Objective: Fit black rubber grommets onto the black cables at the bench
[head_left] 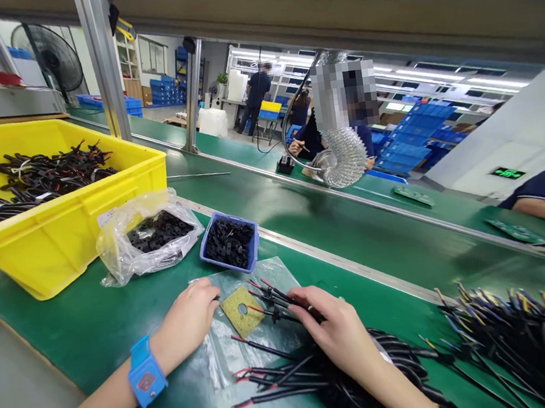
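My right hand [340, 331] is closed around several black cables [284, 298] whose stripped ends show red wires and small black clips near the tips. Below it, a bundle of more black cables [334, 382] lies on a clear plastic bag [226, 355]. My left hand [191, 316], with a blue wrist strap [145, 373], has its fingers pinched together beside a yellow square sponge [240, 324] with a hole in it. A dark speck shows at those fingertips, too small to name. Just behind stands a small blue bin [203, 252] of small black plastic parts.
An open plastic bag [114, 250] of black parts sits beside a large yellow crate [75, 218] of cable bundles. More cables with coloured ends [528, 345] lie at right. Beyond a metal rail [349, 264], circuit boards [413, 196] rest near co-workers and a flexible duct [346, 158].
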A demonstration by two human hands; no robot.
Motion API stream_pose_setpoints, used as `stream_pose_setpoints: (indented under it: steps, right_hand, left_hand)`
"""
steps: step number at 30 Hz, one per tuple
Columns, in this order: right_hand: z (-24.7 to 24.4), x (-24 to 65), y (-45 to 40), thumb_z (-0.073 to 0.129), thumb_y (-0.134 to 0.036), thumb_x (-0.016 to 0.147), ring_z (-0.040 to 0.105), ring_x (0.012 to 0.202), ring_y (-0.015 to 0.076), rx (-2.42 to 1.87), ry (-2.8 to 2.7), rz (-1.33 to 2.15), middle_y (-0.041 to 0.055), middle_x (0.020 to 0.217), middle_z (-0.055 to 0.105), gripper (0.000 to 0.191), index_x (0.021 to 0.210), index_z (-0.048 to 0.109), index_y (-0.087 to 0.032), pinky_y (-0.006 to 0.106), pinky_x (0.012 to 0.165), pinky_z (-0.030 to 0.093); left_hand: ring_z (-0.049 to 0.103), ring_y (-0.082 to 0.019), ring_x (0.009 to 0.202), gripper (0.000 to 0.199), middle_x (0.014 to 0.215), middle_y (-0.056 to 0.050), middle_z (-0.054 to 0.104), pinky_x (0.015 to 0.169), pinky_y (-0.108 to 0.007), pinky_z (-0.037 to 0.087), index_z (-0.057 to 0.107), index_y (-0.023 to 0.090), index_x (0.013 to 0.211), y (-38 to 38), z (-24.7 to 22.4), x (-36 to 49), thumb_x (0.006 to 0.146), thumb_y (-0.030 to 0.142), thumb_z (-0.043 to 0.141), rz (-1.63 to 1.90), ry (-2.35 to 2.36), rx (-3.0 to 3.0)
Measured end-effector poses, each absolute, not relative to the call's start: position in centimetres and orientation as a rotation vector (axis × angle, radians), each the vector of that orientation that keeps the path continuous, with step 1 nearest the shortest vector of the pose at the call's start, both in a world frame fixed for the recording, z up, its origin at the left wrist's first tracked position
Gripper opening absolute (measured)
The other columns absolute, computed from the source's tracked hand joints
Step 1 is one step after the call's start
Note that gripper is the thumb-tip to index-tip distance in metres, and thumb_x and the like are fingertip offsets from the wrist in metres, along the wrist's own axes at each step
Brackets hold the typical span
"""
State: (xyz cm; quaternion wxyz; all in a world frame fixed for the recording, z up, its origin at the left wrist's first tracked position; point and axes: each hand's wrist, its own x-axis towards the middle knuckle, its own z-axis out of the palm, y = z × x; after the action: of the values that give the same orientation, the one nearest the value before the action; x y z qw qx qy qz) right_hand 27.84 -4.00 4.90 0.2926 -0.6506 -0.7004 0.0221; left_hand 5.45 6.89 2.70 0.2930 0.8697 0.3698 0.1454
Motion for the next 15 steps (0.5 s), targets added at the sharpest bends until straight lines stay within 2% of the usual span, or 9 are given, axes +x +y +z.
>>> stream_pose_setpoints:
  steps: [3, 6, 10, 15]
  right_hand:
    - [5.7, 27.1, -4.1, 0.048, -0.027, 0.085, 0.061, 0.068, 0.0163, -1.684, -1.875, 0.158, 0.0025, 0.076, 0.066, 0.014, 0.081, 0.060, -0.021, 0.025, 0.062, 0.049]
    - [6.2, 26.4, -4.2, 0.049, -0.028, 0.084, 0.061, 0.066, 0.0159, -1.674, -1.906, 0.278, 0.0019, 0.073, 0.065, 0.015, 0.076, 0.060, -0.021, 0.025, 0.061, 0.048]
    - [6.0, 25.9, -4.2, 0.048, -0.029, 0.085, 0.061, 0.065, 0.0171, -1.712, -1.902, 0.358, 0.0029, 0.072, 0.066, 0.019, 0.075, 0.062, -0.021, 0.027, 0.061, 0.048]
    - [5.4, 26.1, -4.2, 0.046, -0.029, 0.087, 0.061, 0.066, 0.0175, -1.743, -1.926, 0.377, 0.0037, 0.073, 0.067, 0.023, 0.077, 0.065, -0.020, 0.028, 0.061, 0.047]
  left_hand:
    - [0.057, -0.018, 0.077, 0.016, 0.081, -0.005, 0.060, 0.073, -0.030, 0.045, 0.062, 0.015, 0.083, 7.0, 2.6, 5.9, 0.080, 0.015, 0.046, 0.516, 0.905, 2.027]
    - [0.059, -0.015, 0.065, 0.009, 0.068, -0.001, 0.060, 0.062, -0.026, 0.046, 0.057, 0.014, 0.079, 6.8, 2.6, 6.9, 0.075, 0.021, 0.053, 0.527, 0.801, 1.484]
    - [0.062, -0.011, 0.064, 0.021, 0.067, 0.001, 0.062, 0.066, -0.023, 0.047, 0.051, 0.015, 0.074, 5.9, 3.0, 8.1, 0.066, 0.027, 0.066, 0.564, 0.702, 0.982]
    - [0.063, -0.012, 0.069, 0.027, 0.068, 0.000, 0.063, 0.069, -0.023, 0.048, 0.049, 0.014, 0.072, 5.1, 2.9, 8.6, 0.065, 0.031, 0.070, 0.597, 0.652, 0.895]
